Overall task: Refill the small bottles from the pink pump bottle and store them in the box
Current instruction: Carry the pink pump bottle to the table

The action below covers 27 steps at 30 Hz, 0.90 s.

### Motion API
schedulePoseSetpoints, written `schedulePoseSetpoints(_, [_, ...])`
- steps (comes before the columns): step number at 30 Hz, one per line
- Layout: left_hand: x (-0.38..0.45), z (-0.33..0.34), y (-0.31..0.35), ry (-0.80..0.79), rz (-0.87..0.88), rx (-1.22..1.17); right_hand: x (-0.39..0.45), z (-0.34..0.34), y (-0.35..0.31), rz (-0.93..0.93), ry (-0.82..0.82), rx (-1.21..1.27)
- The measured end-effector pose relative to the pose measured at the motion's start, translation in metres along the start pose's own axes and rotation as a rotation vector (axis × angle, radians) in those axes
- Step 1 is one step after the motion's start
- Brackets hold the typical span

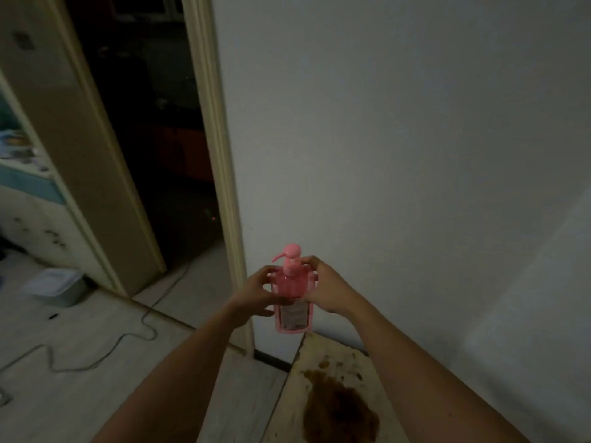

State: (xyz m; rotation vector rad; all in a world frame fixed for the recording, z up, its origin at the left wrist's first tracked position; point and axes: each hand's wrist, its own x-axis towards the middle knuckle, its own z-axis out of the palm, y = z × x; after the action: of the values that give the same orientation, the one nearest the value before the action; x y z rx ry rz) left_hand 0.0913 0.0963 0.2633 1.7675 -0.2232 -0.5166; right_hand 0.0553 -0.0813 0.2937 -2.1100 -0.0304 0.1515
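One pink pump bottle (292, 284) — two hands: left hand (259, 292), right hand (323, 284) — one lidded tub (56, 285), one cable (105, 350).

bottle: pink translucent plastic pump bottle (291, 284), upright, held in the air before a pale wall (399, 139)
left hand (260, 290): fingers curled round bottle's left side
right hand (323, 287): fingers curled round its right shoulder
floor: grey cable (96, 350), white plastic lidded box (56, 286)
lower right: stained wooden board (332, 394)
left: dark doorway (160, 139)
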Motion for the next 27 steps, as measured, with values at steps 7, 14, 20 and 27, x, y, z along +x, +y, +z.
schedulePoseSetpoints(7, [-0.028, -0.095, -0.012, 0.107, -0.031, -0.047, 0.038, 0.062, -0.063, -0.108, -0.126, 0.010])
schedulePoseSetpoints(14, [-0.059, -0.224, -0.053, 0.263, -0.096, -0.121, 0.091, 0.172, -0.144, -0.182, -0.288, -0.015])
schedulePoseSetpoints(20, [-0.088, -0.313, -0.074, 0.362, -0.113, -0.137, 0.138, 0.257, -0.188, -0.196, -0.376, -0.003])
schedulePoseSetpoints(27, [-0.135, -0.411, -0.108, 0.546, -0.132, -0.207, 0.183, 0.362, -0.249, -0.267, -0.532, 0.057])
